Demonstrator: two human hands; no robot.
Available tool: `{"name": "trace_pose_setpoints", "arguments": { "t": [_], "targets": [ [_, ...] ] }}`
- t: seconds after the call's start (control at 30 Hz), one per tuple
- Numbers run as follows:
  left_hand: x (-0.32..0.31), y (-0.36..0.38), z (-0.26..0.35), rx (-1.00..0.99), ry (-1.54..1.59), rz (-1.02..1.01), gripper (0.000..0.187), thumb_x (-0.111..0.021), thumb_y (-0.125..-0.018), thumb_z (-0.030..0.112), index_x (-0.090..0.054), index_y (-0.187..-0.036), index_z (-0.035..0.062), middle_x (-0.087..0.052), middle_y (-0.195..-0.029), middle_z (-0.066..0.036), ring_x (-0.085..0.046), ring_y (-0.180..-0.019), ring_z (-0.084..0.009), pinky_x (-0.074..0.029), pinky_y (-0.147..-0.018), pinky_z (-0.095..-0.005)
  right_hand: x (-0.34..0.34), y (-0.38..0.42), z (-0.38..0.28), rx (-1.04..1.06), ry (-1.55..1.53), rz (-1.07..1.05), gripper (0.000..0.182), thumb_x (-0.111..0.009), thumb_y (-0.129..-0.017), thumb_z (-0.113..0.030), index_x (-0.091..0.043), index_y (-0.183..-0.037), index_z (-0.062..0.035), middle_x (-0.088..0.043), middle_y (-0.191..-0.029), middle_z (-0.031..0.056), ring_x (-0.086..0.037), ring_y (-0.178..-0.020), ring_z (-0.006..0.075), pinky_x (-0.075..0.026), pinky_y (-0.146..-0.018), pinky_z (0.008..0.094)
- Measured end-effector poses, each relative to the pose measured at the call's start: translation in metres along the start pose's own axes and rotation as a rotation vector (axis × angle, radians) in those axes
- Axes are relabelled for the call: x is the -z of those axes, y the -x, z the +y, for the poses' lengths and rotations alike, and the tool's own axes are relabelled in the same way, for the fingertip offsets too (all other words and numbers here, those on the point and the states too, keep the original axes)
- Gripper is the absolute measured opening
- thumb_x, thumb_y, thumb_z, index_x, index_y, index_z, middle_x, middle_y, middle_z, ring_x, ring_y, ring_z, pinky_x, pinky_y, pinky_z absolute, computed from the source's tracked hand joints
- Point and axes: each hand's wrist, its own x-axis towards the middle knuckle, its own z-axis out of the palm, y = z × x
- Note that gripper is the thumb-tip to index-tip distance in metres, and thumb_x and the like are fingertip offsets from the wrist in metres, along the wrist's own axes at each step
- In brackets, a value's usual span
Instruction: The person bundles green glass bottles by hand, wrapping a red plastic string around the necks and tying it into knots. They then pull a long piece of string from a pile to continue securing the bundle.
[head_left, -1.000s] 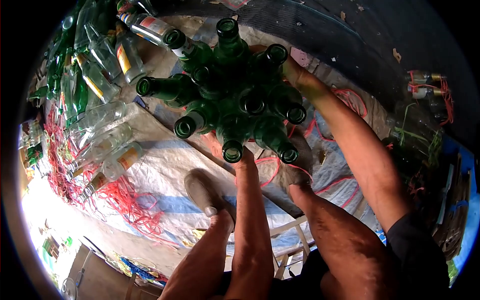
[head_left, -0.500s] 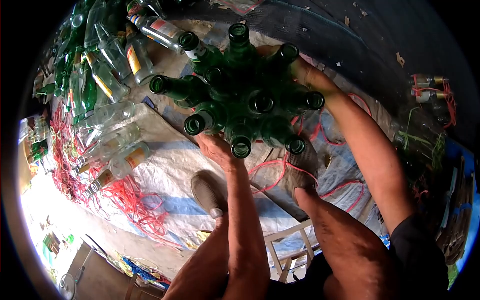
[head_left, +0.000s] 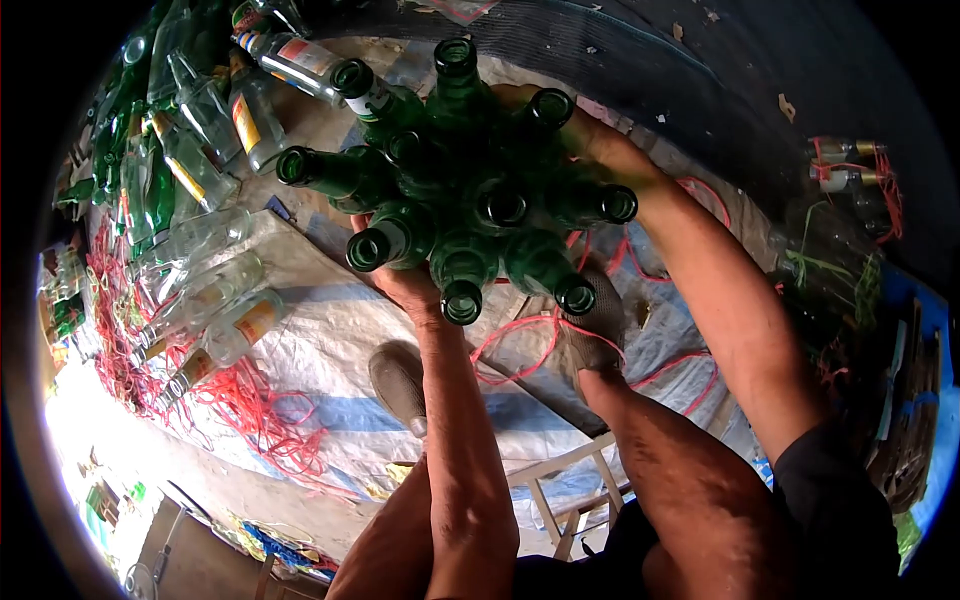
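Observation:
A cluster of several green glass bottles [head_left: 465, 255] is upright in front of me, necks toward the camera and the outer ones splayed outward. My left hand [head_left: 405, 287] is closed against the near left side of the cluster, a fingertip showing between two bottles. Around the far right side curls my right hand [head_left: 595, 138], its fingers largely hidden behind the glass. Pink plastic string [head_left: 540, 335] trails from beneath the bottles past my shoe [head_left: 597, 325]. Whether the string circles the bottles is hard to make out.
Loose clear and green bottles [head_left: 190, 160] are heaped at the left beside tangled pink string [head_left: 250, 405]. A striped woven sheet [head_left: 340, 335] covers the floor. More bottles tied with pink string [head_left: 850, 178] lie at the right. A wooden stool frame [head_left: 560, 490] is between my legs.
The view has shifted slightly, so most things appear further left. My left hand sits a little further round the left side of the bottles. Both hands still hold the cluster.

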Motion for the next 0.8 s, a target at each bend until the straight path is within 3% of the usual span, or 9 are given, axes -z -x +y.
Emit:
{"name": "trace_pose_setpoints", "arguments": {
  "t": [0.13,0.27,0.37,0.43,0.53,0.6,0.63,0.73,0.8],
  "targets": [
    [-0.009,0.004,0.005,-0.025,-0.111,-0.011,0.060,-0.051,-0.106,0.037,-0.035,-0.158,0.0115,-0.051,-0.147,-0.009,-0.051,-0.133,-0.0264,-0.042,-0.115,-0.0434,-0.001,0.005,0.001,0.004,-0.012,0.021,0.040,-0.056,-0.098,-0.045,-0.070,-0.116,-0.0124,-0.068,-0.104,0.0013,-0.062,-0.090,0.0112,-0.049,-0.083,0.0281],
    [-0.005,0.008,-0.002,-0.104,-0.250,0.037,0.057,-0.056,-0.103,0.040,-0.044,-0.148,0.0064,-0.055,-0.137,-0.011,-0.056,-0.122,-0.0234,-0.045,-0.110,-0.0416,-0.001,0.014,0.001,-0.013,-0.029,0.047,0.041,-0.055,-0.096,-0.048,-0.072,-0.108,-0.0125,-0.069,-0.094,-0.0003,-0.061,-0.081,0.0095,-0.049,-0.076,0.0262],
    [-0.008,0.013,-0.008,-0.138,-0.321,0.133,0.055,-0.046,-0.106,0.034,-0.045,-0.151,0.0024,-0.059,-0.133,-0.010,-0.060,-0.118,-0.0223,-0.048,-0.105,-0.0350,-0.006,0.033,-0.010,-0.072,-0.128,-0.003,0.042,-0.053,-0.097,-0.048,-0.072,-0.106,-0.0125,-0.069,-0.092,-0.0007,-0.061,-0.079,0.0090,-0.049,-0.075,0.0256],
    [-0.029,0.017,0.000,-0.128,-0.325,0.238,0.056,-0.046,-0.106,0.035,-0.045,-0.151,0.0019,-0.059,-0.134,-0.010,-0.060,-0.119,-0.0227,-0.047,-0.106,-0.0350,0.002,0.039,-0.009,-0.081,-0.169,-0.062,0.042,-0.051,-0.098,-0.048,-0.072,-0.107,-0.0123,-0.069,-0.093,-0.0005,-0.061,-0.082,0.0092,-0.049,-0.077,0.0256],
    [-0.020,0.014,-0.007,-0.195,-0.432,0.138,0.054,-0.066,-0.095,0.028,-0.048,-0.141,0.0047,-0.059,-0.128,-0.008,-0.058,-0.114,-0.0215,-0.047,-0.104,-0.0364,-0.002,0.024,0.007,-0.037,-0.079,0.100,0.042,-0.049,-0.100,-0.047,-0.071,-0.108,-0.0117,-0.070,-0.095,-0.0002,-0.061,-0.086,0.0094,-0.049,-0.082,0.0254],
    [0.000,0.012,-0.013,-0.298,-0.639,0.058,0.057,-0.077,-0.088,0.023,-0.050,-0.136,0.0062,-0.059,-0.125,-0.007,-0.058,-0.111,-0.0210,-0.047,-0.103,-0.0371,0.000,0.022,0.010,-0.060,-0.150,0.079,0.044,-0.050,-0.100,-0.045,-0.070,-0.115,-0.0100,-0.070,-0.100,0.0013,-0.062,-0.091,0.0127,-0.048,-0.087,0.0269],
    [0.001,0.010,-0.014,-0.369,-0.787,0.049,0.059,-0.079,-0.087,0.022,-0.050,-0.136,0.0061,-0.059,-0.125,-0.007,-0.058,-0.111,-0.0213,-0.047,-0.104,-0.0371,0.006,0.012,0.015,-0.022,-0.117,0.069,0.044,-0.050,-0.100,-0.045,-0.070,-0.117,-0.0098,-0.071,-0.101,0.0016,-0.063,-0.092,0.0135,-0.048,-0.088,0.0275],
    [-0.005,0.017,-0.014,-0.418,-0.796,-0.031,0.061,-0.079,-0.086,0.023,-0.049,-0.137,0.0042,-0.060,-0.127,-0.009,-0.060,-0.112,-0.0230,-0.048,-0.104,-0.0382,0.012,0.013,0.018,0.037,-0.052,0.079,0.044,-0.052,-0.099,-0.045,-0.070,-0.120,-0.0108,-0.070,-0.107,0.0039,-0.063,-0.096,0.0165,-0.048,-0.090,0.0306],
    [0.007,0.018,-0.015,-0.421,-0.838,-0.054,0.057,-0.071,-0.094,0.026,-0.050,-0.140,0.0019,-0.060,-0.131,-0.011,-0.061,-0.114,-0.0241,-0.048,-0.104,-0.0378,0.015,0.022,0.011,0.023,0.007,0.111,0.042,-0.053,-0.099,-0.044,-0.071,-0.119,-0.0116,-0.069,-0.108,0.0040,-0.063,-0.096,0.0160,-0.048,-0.090,0.0307]
  ]
}}
